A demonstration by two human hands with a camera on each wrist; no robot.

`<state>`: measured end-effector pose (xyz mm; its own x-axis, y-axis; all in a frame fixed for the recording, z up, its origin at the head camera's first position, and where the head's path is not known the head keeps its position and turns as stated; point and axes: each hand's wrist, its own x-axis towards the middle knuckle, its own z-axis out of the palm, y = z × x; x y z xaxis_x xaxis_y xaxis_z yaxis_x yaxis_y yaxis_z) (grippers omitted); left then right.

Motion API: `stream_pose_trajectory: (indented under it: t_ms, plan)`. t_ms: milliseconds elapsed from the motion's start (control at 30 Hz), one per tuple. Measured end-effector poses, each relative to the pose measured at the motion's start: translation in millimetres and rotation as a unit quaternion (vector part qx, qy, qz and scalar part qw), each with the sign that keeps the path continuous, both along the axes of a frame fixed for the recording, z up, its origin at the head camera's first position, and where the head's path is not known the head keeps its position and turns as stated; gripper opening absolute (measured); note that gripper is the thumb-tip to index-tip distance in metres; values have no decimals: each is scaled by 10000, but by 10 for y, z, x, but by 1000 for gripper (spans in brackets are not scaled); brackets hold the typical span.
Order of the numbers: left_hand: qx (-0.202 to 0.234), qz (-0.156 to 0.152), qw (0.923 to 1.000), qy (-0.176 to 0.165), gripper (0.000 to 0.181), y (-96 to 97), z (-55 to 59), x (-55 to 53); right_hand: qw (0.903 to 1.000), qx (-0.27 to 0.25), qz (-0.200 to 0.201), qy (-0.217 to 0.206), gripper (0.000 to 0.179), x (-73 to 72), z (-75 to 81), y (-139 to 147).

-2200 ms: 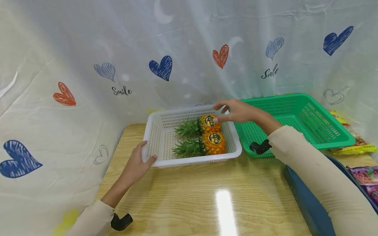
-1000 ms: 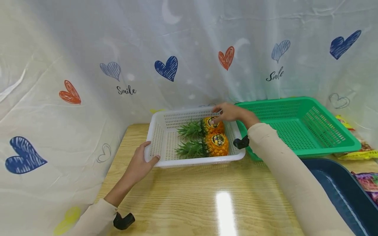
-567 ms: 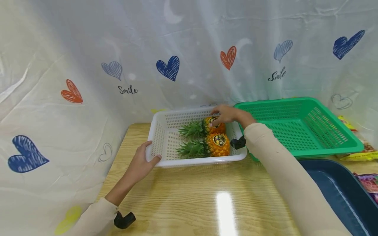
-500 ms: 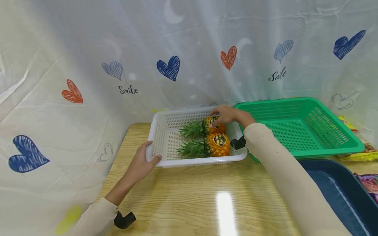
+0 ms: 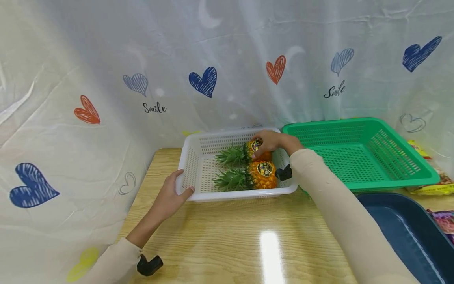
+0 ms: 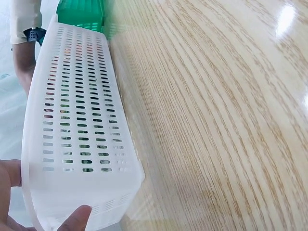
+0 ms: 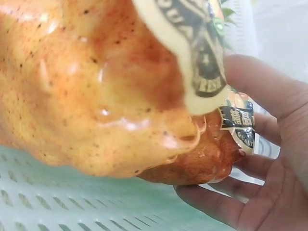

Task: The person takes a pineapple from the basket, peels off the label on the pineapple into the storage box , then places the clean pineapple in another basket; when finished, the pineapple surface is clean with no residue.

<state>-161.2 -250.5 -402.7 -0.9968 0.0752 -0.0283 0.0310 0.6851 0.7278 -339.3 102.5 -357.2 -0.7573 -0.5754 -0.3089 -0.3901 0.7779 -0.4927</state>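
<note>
A white plastic basket stands on the wooden table, its left end gripped by my left hand. In the left wrist view that thumb and fingers lie on either side of the basket's corner. Two orange pineapples lie side by side in the basket's right half, their leaves pointing left. My right hand holds the far pineapple, thumb on the near side, fingers curled round the back. The near pineapple is untouched; it fills much of the right wrist view. Both bear black-and-yellow labels.
Just right of the white basket stands a green basket with slotted walls. A dark blue tray lies at the front right, beneath my right forearm. Snack packs lie beyond them. A heart-printed curtain hangs behind and on the left.
My right hand has come down from above the basket onto the far pineapple and closed round it. The left hand keeps its hold on the basket. The head view has shifted slightly.
</note>
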Motion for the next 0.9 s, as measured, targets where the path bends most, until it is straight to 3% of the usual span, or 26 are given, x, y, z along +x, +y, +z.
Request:
stream_pose_trajectory:
  t_ms: [533,900]
  plan:
    - [-141,5,9998,106,75,2,3,5,9996,224,31,161,81,-29,-88,-66]
    - [-142,-1,9999,80,75,10,22,2,9989,409,-208,116,90,-65,-120,-82]
